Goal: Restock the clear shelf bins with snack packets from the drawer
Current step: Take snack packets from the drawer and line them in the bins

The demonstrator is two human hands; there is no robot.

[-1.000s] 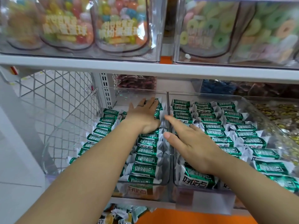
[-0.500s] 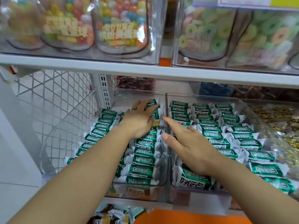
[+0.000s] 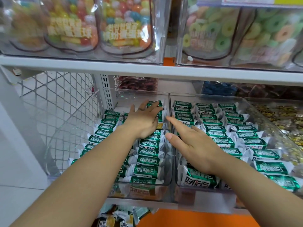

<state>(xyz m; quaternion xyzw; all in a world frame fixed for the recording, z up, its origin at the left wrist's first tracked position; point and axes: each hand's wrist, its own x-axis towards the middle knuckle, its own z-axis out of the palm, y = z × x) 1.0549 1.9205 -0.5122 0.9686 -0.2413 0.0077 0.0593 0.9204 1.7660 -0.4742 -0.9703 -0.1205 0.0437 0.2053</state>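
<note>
Left hand [image 3: 144, 123] and right hand [image 3: 195, 145] lie over green snack packets [image 3: 148, 171], fingers straight, holding nothing; light pressing should keep rows even.

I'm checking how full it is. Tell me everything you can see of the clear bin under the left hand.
The left bin is a clear, hard-looking plastic tub with straight walls. It sits on the lower shelf, side by side with the neighbouring bin. Rows of green-and-white packets nearly fill it, and orange-labelled ones show through the front wall underneath. The strip at the back is bare. The left hand lies spread on the rear packets.
</note>
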